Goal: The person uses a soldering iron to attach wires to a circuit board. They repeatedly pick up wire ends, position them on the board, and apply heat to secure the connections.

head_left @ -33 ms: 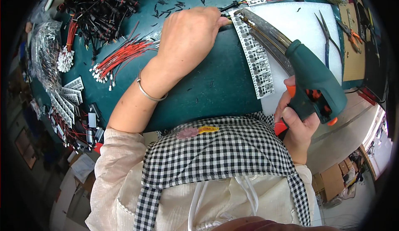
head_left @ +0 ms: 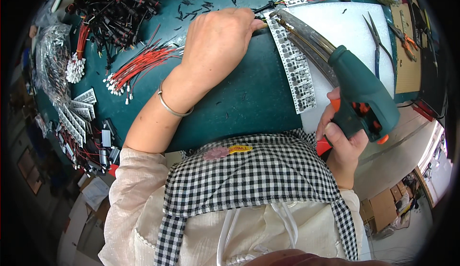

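Observation:
My left hand (head_left: 215, 41) is closed, palm down, at the far end of a strip of small white circuit boards (head_left: 295, 72). Its fingertips pinch a thin wire (head_left: 264, 21) at the strip's corner; most of the grip is hidden behind the hand. In my right hand (head_left: 344, 144) is a green pistol-shaped soldering gun (head_left: 366, 86), with fingers wrapped round its handle by the orange trigger. The gun's long metal nose slants up and left, and its tip meets or hovers over the strip's far end near the wire. Contact is too small to tell.
Beneath the strip lies a white foam sheet (head_left: 352, 31) with tweezers (head_left: 376, 41) on it. Orange-handled pliers (head_left: 408, 43) lie at right. Red wires with white plugs (head_left: 139, 69), a heap of black cables (head_left: 120, 17) and more board strips (head_left: 76, 117) are at left.

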The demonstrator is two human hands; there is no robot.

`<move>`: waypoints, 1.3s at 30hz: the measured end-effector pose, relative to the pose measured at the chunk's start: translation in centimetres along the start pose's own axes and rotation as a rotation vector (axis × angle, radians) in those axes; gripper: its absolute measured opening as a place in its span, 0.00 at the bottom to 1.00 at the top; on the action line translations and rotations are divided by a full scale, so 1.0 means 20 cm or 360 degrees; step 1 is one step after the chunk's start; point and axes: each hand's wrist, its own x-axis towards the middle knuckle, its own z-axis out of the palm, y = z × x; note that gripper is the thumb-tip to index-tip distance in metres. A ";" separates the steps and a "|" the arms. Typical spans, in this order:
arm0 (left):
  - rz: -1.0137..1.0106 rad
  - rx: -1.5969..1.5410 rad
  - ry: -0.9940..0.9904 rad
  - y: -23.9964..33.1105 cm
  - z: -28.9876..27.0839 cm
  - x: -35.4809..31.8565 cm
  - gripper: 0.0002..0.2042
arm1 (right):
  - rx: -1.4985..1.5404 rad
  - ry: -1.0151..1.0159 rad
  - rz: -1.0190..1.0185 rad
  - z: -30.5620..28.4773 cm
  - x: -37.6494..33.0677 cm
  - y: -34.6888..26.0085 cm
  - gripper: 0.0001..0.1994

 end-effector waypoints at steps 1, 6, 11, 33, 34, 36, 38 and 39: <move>-0.0007 -0.0006 -0.0003 0.00 0.00 0.00 0.10 | 0.0047 0.0028 0.0007 0.02 0.00 -0.01 0.29; -0.0024 -0.0020 -0.0012 0.01 0.00 0.00 0.09 | 0.0099 -0.0042 0.0106 0.00 0.01 0.02 0.29; 0.0004 0.0012 0.0004 0.00 0.01 0.00 0.09 | 0.0140 0.0019 0.0025 0.03 0.03 0.00 0.29; 0.0015 0.0033 0.0001 0.01 0.01 -0.01 0.09 | 0.0210 0.0234 0.0002 0.01 0.01 -0.02 0.37; 0.0021 0.0029 0.0010 0.01 0.01 -0.01 0.09 | 0.0201 0.0236 0.0018 0.01 0.01 -0.02 0.37; 0.0032 0.0022 0.0029 0.00 0.01 -0.01 0.09 | 0.0187 0.0245 0.0052 0.03 0.01 -0.03 0.36; 0.0040 0.0033 0.0037 0.01 0.01 -0.01 0.09 | 0.0184 0.0223 0.0068 0.04 0.01 -0.02 0.34; 0.0047 0.0036 0.0042 0.01 0.00 0.00 0.09 | 0.0208 0.0184 0.0069 0.03 0.02 -0.01 0.32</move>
